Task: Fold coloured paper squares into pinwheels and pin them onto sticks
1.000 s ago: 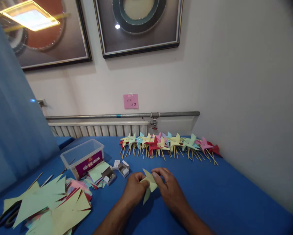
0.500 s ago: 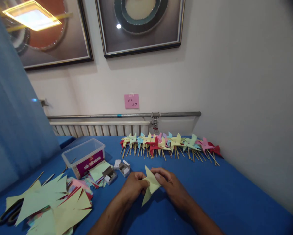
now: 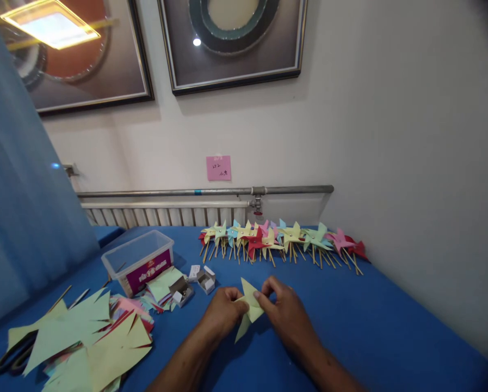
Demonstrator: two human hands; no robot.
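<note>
**Both hands pinching a yellow paper piece over the blue table**

Head view: the left hand (image 3: 224, 314) and right hand (image 3: 286, 314) are meeting at mid-table, each with fingers curled in and closed on the same pale yellow paper piece (image 3: 248, 309); one pointed tip is standing up between the hands, another is hanging down toward the blue table (image 3: 390, 326) — the paper is sitting just above the cloth, near the table's front centre.

Behind the hands, well apart, a row of finished pinwheels (image 3: 280, 242) on wooden sticks is lying along the wall side; mixed yellow, green, red, pink. To the left, small open cardboard boxes (image 3: 198, 280) are lying just beside a stack of coloured paper squares (image 3: 162, 291); a clear plastic tub (image 3: 140, 261) with a purple label is sitting behind those. At far left, a heap of cut paper sheets (image 3: 88, 343) is partly covering black-handled scissors (image 3: 11, 356).
</note>
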